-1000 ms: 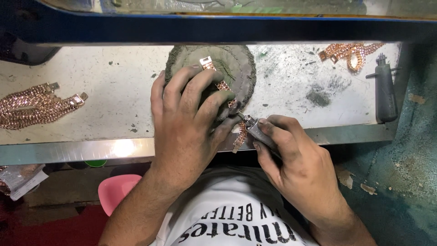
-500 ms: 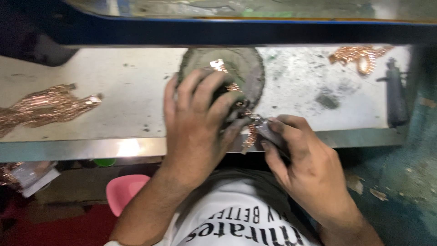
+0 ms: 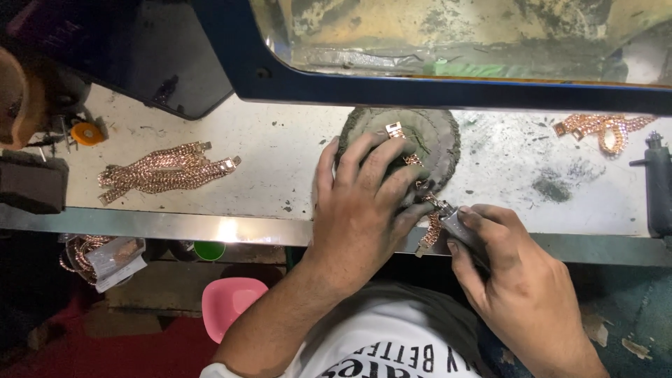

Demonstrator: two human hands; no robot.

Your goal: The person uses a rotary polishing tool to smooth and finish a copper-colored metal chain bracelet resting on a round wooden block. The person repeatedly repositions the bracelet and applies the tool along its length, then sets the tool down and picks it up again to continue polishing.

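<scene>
We press our left hand point(image 3: 364, 203) flat on a rose-gold chain point(image 3: 420, 192) that lies across a round grey pad point(image 3: 437, 136) on the counter point(image 3: 280, 175); the fingers are spread and bent over the links, pinning them rather than closing round them; the chain's lower end hangs over the counter's front edge, between our two hands. Our right hand point(image 3: 518, 280) is closed tight on a small grey tool point(image 3: 458, 224), its tip touching the chain just beside our left fingertips; a heap of similar chains point(image 3: 164, 171) lies well apart to the left, and another chain point(image 3: 602, 129) lies at the far right near a dark hand tool point(image 3: 659, 185); a pink bowl point(image 3: 231, 301) sits below the counter.
</scene>
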